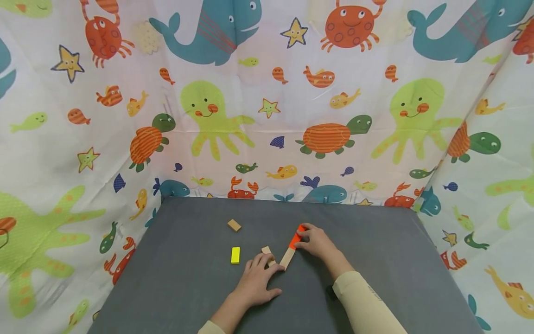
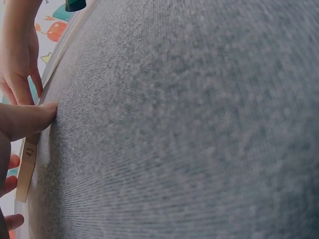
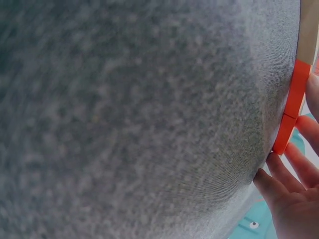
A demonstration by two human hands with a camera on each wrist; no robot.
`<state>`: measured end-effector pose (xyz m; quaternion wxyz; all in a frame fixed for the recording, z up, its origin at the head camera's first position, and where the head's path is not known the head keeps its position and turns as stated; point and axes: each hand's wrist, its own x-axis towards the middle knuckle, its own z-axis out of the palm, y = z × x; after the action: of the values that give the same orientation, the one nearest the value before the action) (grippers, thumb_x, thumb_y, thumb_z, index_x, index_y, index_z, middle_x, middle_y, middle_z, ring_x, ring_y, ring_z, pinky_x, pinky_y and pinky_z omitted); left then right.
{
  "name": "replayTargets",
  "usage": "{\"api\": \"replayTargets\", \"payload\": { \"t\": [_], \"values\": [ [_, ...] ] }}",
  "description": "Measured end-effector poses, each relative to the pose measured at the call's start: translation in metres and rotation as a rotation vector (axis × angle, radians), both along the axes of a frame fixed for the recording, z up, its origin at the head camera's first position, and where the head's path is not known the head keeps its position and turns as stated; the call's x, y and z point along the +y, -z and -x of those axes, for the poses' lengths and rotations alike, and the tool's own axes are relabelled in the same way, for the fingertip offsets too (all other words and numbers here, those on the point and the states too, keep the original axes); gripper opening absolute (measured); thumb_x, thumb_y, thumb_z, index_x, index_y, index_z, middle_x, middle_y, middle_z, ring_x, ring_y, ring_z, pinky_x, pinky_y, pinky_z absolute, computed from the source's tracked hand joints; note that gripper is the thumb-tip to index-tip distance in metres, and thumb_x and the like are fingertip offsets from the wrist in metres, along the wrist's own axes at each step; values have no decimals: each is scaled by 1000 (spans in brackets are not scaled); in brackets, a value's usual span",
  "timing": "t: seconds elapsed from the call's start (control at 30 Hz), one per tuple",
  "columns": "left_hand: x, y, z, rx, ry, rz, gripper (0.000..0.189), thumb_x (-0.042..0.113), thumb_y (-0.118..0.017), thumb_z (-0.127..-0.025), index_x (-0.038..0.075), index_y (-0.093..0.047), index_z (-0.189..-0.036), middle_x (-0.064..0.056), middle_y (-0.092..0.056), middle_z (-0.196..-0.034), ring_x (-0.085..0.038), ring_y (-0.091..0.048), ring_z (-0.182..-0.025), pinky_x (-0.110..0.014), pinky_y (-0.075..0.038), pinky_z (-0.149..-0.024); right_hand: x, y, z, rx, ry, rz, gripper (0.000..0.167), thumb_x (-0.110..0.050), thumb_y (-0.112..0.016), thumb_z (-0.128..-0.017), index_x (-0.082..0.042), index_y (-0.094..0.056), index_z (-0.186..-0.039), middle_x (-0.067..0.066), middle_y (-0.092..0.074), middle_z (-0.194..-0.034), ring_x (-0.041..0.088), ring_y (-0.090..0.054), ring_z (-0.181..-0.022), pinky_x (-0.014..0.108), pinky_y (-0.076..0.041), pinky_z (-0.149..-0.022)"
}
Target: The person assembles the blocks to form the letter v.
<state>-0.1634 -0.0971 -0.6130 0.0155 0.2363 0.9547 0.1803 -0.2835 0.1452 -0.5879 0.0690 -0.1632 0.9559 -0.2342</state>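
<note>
A row of end-to-end blocks slants across the grey table: a plain wooden block [image 1: 287, 259] nearest, then an orange block [image 1: 294, 240] and another orange block [image 1: 301, 228] at the far end. My right hand [image 1: 319, 242] pinches the orange end from its right side, thumb and fingertips against the blocks [image 3: 297, 87]. My left hand [image 1: 255, 283] spreads over a second wooden block [image 1: 265, 250], partly hidden beneath the fingers. Its index fingertip is right at the near end of the row. In the left wrist view, a wooden block marked 43 [image 2: 28, 162] shows behind the thumb.
A yellow block [image 1: 235, 255] lies to the left of my left hand. Farther back lies a loose wooden block [image 1: 234, 225]. A curtain with sea animals [image 1: 267, 139] hangs behind and beside the grey table [image 1: 187, 278].
</note>
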Motion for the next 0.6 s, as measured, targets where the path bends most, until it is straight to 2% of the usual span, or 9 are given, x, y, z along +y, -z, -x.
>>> {"api": "replayTargets", "payload": {
  "t": [0.17,0.27,0.43,0.6],
  "values": [
    [0,-2,-1,23,5,2,53,51,-78,-83,42,-60,-132,3,-45,-137,-26,-37,-134,-57,-35,-104,0,1,0,2,3,-1,56,-36,-79,-86,-10,-66,-134,14,-49,-152,42,-47,-137,55,-41,-110],
    [1,-2,1,13,0,-6,51,51,-78,-83,41,-61,-131,3,-46,-136,-26,-36,-134,-57,-34,-106,0,3,0,10,-3,-5,56,-36,-79,-87,-10,-66,-134,14,-49,-152,42,-48,-136,54,-42,-109],
    [1,-3,3,-22,-10,-37,48,51,-77,-85,41,-63,-129,3,-46,-136,-25,-36,-134,-59,-32,-106,-1,3,1,2,6,11,56,-37,-79,-87,-10,-66,-134,13,-49,-152,42,-49,-136,54,-42,-109],
    [0,-5,5,-86,-15,-111,44,49,-75,-87,40,-64,-129,0,-43,-147,-28,-32,-140,-63,-30,-107,-1,3,1,-11,25,25,56,-36,-80,-86,-10,-66,-134,12,-49,-153,42,-48,-136,54,-42,-109]
  ]
}}
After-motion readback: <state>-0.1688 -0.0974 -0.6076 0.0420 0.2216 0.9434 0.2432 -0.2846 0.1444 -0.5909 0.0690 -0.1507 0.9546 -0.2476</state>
